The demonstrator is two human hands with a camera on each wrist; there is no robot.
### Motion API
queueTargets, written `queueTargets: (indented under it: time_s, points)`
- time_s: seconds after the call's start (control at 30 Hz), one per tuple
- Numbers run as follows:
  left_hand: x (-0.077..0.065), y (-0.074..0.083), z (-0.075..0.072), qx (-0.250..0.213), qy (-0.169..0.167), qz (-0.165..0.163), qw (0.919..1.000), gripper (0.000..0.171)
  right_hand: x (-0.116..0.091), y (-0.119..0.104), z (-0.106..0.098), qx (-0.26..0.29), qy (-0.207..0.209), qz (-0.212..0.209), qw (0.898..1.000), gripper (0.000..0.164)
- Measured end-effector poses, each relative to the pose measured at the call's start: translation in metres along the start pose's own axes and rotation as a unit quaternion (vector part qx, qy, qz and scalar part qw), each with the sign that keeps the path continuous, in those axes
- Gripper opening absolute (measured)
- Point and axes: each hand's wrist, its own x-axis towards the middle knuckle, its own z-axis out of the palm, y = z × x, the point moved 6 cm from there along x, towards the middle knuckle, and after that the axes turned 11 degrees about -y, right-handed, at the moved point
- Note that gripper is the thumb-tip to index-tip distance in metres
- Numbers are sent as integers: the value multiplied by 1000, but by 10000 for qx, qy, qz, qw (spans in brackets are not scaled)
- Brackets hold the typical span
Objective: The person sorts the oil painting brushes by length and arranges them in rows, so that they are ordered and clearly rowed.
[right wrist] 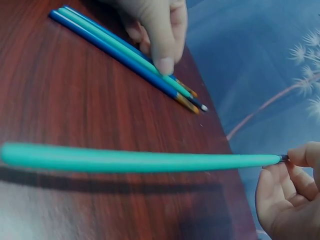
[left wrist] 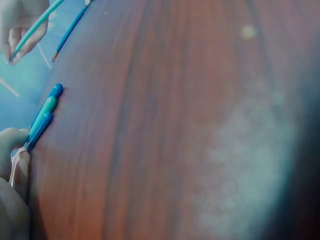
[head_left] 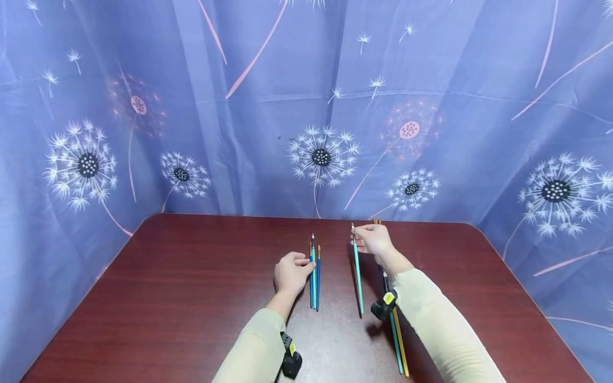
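Observation:
Three paintbrushes lie side by side on the table in front of my left hand (head_left: 293,274): a turquoise paintbrush (right wrist: 115,42) between two blue ones. My left thumb lies over the turquoise handle, and the fingers curl at the far side of the group, holding it. To the right, my right hand (head_left: 373,240) pinches another turquoise paintbrush (head_left: 358,276) between thumb and fingers near its dark ferrule. This brush is raised off the table, its handle end toward me and its shadow beneath. The right wrist view shows its handle (right wrist: 125,159) along its whole length.
Beneath my right forearm lie more paintbrushes, among them a turquoise one (head_left: 397,346) and a yellow one (head_left: 401,348), partly hidden by the arm. A blue brush (left wrist: 72,30) shows near the right hand. A patterned blue curtain (head_left: 258,133) hangs behind the brown table (head_left: 191,276).

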Motion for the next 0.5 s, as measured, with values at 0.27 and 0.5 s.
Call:
queueTargets:
  time_s: [0.27,0.5]
  points:
    - [-1,0,0,52,-47,-14,10000,31,-9,-1,-23,88,25,20,10000,35]
    - [-2,1,-1,-43,-80,-17,10000,31,-12,-5,-34,332,-85,-9,9994,25]
